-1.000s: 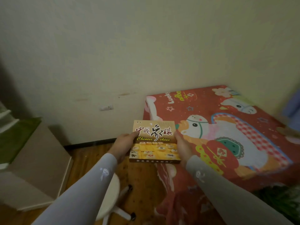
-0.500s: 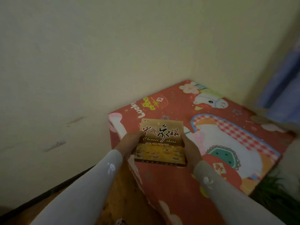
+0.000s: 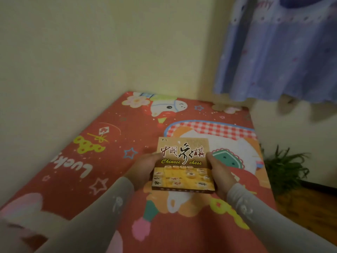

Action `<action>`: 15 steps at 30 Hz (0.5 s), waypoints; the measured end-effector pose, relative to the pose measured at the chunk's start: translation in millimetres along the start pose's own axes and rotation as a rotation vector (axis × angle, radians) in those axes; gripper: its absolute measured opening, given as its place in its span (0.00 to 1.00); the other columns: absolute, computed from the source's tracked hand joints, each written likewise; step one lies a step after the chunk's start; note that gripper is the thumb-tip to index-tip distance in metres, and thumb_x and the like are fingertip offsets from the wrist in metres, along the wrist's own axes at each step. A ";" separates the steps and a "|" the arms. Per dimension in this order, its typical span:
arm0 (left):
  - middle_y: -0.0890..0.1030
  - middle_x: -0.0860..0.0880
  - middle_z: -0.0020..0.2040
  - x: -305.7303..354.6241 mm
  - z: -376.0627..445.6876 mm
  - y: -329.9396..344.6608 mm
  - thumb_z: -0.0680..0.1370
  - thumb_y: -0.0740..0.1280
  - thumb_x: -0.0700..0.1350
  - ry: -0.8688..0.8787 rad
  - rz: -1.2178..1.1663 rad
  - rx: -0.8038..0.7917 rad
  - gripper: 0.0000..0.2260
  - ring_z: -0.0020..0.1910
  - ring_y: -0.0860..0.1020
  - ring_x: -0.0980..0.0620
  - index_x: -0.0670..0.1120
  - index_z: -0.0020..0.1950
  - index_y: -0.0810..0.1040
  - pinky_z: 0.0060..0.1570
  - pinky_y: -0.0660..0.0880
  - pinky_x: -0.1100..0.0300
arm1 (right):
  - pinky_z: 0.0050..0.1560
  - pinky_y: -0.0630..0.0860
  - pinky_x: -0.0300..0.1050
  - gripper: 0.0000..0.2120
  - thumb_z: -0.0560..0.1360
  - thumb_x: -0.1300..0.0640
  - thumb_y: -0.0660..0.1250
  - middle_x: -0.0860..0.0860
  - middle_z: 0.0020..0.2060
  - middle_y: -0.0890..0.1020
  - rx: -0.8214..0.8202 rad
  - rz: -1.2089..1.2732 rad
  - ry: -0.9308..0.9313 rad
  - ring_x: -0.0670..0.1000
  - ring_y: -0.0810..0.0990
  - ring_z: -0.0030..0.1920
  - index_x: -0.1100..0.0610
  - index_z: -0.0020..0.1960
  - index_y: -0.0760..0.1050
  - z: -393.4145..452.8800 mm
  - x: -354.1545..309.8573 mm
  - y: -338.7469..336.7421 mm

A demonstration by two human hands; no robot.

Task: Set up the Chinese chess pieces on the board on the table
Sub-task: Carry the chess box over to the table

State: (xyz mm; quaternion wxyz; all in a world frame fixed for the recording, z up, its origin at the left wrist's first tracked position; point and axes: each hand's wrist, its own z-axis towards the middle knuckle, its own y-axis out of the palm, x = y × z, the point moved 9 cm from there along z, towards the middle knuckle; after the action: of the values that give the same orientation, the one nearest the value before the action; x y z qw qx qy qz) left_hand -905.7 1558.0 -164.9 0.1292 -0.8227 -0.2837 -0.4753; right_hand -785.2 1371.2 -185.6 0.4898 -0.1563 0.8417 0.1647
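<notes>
— What are the hands doing?
— The left hand (image 3: pixel 144 170) grips the left edge of the Chinese chess box (image 3: pixel 183 166), fingers curled underneath, thumb on the lid. The right hand (image 3: pixel 219 175) clasps the right edge likewise.
— Where is the box?
— Held over the table (image 3: pixel 76 172), lid up; I cannot tell whether it touches.
— Materials?
— Flat rectangular printed cardboard, glossy yellow-brown. The table's red cartoon cover looks smooth. Soft grey sleeves (image 3: pixel 255 214); a blue curtain (image 3: pixel 284 52) hangs beyond, a green plant (image 3: pixel 286 167) below.

I've carried the Chinese chess box (image 3: pixel 183 164) from over the floor to above the red table (image 3: pixel 116 143); the blue curtain (image 3: pixel 279 50) now shows
</notes>
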 end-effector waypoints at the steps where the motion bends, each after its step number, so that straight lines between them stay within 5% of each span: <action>1: 0.84 0.41 0.43 -4.2 14.6 -1.5 0.78 0.66 0.45 0.013 -0.014 -0.014 0.08 0.40 0.80 0.42 0.41 0.50 0.82 0.51 0.77 0.38 | 0.50 0.80 0.59 0.21 0.80 0.44 0.57 0.58 0.46 0.86 0.019 -0.004 -0.026 0.60 0.84 0.45 0.57 0.53 0.82 7.6 3.2 0.9; 5: 0.84 0.42 0.39 -18.8 41.8 -5.0 0.78 0.67 0.45 0.096 0.021 -0.035 0.07 0.38 0.81 0.43 0.43 0.46 0.81 0.50 0.77 0.41 | 0.42 0.81 0.51 0.21 0.81 0.46 0.56 0.57 0.44 0.86 0.042 -0.031 -0.104 0.56 0.84 0.38 0.57 0.49 0.84 24.7 21.1 -2.5; 9: 0.84 0.41 0.42 -43.9 32.1 -11.2 0.78 0.67 0.45 0.192 0.054 -0.033 0.07 0.42 0.81 0.42 0.42 0.48 0.81 0.55 0.76 0.35 | 0.52 0.80 0.60 0.22 0.80 0.45 0.57 0.59 0.47 0.85 0.058 -0.001 -0.185 0.62 0.83 0.48 0.57 0.51 0.84 11.6 47.0 -5.5; 15: 0.83 0.44 0.39 -63.4 -49.6 -18.4 0.78 0.67 0.47 0.288 0.130 -0.039 0.07 0.36 0.81 0.46 0.44 0.46 0.79 0.47 0.77 0.46 | 0.38 0.81 0.49 0.21 0.80 0.44 0.58 0.57 0.43 0.86 0.091 0.024 -0.227 0.56 0.85 0.37 0.58 0.50 0.82 -71.7 71.0 -10.2</action>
State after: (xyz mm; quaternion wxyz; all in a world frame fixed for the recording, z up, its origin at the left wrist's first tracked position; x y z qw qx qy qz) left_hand -976.2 1527.1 -194.7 0.1831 -0.7650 -0.1992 -0.5845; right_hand -869.8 1323.9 -215.7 0.5866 -0.1040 0.7893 0.1489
